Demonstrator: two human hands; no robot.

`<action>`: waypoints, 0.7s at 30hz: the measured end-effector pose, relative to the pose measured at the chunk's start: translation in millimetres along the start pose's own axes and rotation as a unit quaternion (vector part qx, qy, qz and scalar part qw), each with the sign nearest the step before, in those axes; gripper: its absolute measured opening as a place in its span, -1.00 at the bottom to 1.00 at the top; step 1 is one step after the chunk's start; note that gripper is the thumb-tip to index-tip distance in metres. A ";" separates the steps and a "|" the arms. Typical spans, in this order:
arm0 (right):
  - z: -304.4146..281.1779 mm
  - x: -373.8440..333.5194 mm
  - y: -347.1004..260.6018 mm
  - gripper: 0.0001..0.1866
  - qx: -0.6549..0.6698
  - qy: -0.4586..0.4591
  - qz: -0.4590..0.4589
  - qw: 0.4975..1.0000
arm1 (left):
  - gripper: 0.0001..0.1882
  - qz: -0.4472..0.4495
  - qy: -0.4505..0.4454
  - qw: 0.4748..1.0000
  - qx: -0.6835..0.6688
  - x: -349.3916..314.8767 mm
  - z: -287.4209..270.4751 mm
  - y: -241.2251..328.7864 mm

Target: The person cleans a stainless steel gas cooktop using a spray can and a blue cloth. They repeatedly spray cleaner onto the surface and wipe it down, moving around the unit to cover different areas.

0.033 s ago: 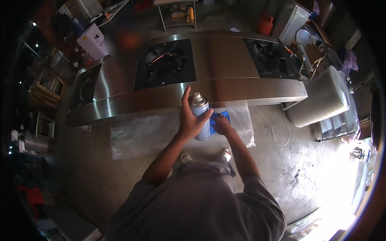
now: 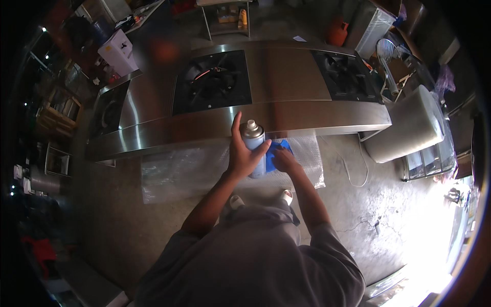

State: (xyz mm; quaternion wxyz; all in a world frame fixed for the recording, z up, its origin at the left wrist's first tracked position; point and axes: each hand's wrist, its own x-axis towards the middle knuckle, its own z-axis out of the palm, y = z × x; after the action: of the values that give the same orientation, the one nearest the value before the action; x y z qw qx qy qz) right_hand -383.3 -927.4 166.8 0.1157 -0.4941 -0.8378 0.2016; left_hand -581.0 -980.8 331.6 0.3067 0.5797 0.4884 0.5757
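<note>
Barely anything has moved. Steady the spray can point(image 2: 254, 139) in your left hand point(image 2: 242, 157); your right hand point(image 2: 284, 158) seems to grip the blue cloth point(image 2: 270, 162) alongside, so press evenly.

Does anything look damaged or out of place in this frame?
Yes: a thin reddish strand, its nature unclear, lies on the middle burner, odd because the right burner shows none. The concrete floor at right is cracked. The spray can in the left hand shows no visible damage.
</note>
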 end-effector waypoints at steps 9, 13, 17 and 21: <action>-107.3 -34.2 -90.4 -0.05 0.361 0.117 -0.080 0.922 | 0.22 0.079 0.003 0.951 0.299 -21.2 45.1 -53.8; -94.1 -20.4 -73.2 -0.04 0.472 0.152 -0.056 0.867 | 0.31 0.114 -0.060 0.950 0.283 -23.9 72.5 -48.8; -111.6 -32.1 -37.2 -0.13 0.554 0.201 -0.010 0.808 | 0.42 0.136 -0.171 0.955 0.200 -31.8 71.9 -15.7; -148.5 -57.1 -0.6 -0.06 0.678 0.311 0.009 0.666 | 0.35 0.076 -0.236 0.948 0.199 -21.9 62.5 -2.3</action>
State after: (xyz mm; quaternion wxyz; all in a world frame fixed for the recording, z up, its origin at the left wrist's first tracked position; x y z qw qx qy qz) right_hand -297.7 -944.4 299.9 0.6705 -0.3212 -0.3807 0.5498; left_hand -518.0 -987.2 312.1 0.2471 0.7834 0.4613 0.3352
